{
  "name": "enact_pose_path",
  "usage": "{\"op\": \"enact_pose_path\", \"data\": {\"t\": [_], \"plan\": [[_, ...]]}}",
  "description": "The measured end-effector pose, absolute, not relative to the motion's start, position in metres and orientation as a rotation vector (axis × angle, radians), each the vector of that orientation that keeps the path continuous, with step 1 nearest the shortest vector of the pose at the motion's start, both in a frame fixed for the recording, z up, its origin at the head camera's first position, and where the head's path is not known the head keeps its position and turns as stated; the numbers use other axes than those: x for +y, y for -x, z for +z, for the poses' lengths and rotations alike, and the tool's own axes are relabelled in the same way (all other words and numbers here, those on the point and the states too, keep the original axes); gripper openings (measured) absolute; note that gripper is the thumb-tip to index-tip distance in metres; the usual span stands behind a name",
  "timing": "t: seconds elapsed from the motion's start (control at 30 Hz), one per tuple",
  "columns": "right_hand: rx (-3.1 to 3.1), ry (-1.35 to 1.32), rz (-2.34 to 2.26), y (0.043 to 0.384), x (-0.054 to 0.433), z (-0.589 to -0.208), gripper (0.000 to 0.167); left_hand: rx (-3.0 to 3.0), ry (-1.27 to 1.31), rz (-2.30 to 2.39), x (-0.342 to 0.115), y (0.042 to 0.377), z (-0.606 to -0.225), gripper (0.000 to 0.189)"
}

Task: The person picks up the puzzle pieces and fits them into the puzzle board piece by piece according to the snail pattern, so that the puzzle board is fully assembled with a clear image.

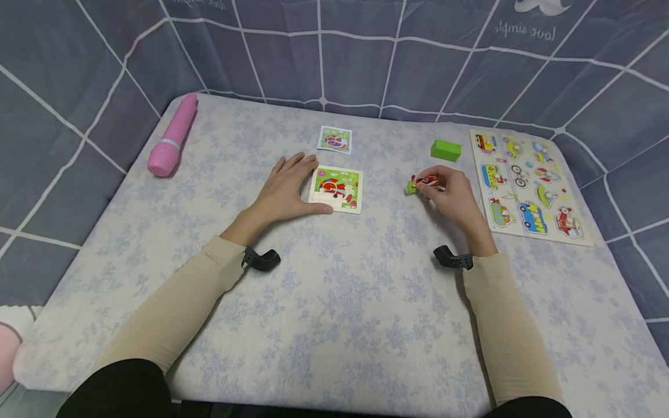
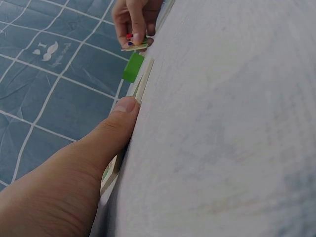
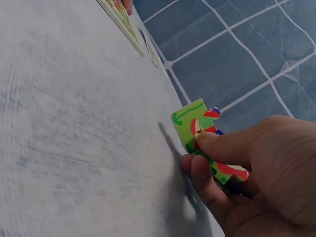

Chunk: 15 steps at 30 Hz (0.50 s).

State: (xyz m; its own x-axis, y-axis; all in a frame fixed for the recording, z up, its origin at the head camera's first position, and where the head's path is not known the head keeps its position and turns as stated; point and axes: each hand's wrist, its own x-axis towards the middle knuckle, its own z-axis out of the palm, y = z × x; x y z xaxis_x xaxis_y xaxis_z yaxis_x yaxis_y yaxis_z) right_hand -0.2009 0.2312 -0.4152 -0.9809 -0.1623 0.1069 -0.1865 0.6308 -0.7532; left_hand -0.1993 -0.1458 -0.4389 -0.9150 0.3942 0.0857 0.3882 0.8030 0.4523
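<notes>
A small square jigsaw puzzle board (image 1: 337,189) lies on the table, with a red and green picture and a pale bare area at its lower left. My left hand (image 1: 284,188) spreads along its left side, thumb at the bottom edge and fingers near the upper left corner. In the left wrist view the thumb (image 2: 118,118) touches the board's edge. Off to the right, my right hand (image 1: 449,191) pinches a green and red jigsaw piece (image 3: 190,123) between thumb and fingers, just above the table. Part of the piece is hidden by the thumb.
Behind the board lies a small picture card (image 1: 335,140). A green block (image 1: 446,150) sits beyond the right hand. Farther right is a large vehicle puzzle board (image 1: 528,186). A pink microphone-shaped object (image 1: 173,136) lies at the back left. Tile-patterned curtain (image 1: 360,64) borders the table.
</notes>
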Motion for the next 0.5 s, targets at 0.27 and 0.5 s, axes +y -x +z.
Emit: {"op": "enact_pose_path", "data": {"t": [0.27, 0.5], "plan": [[-2.800, -0.300, 1.279, 0.2024, 0.2281, -0.4205, 0.018, 2.968, -0.645, 0.738, -0.1453, 0.2000, -0.4389, 0.119], [-2.707, -0.315, 1.277, 0.2030, 0.2224, -0.4240, 0.023, 2.969, -0.639, 0.733, -0.1457, 0.1998, -0.4389, 0.119]]}}
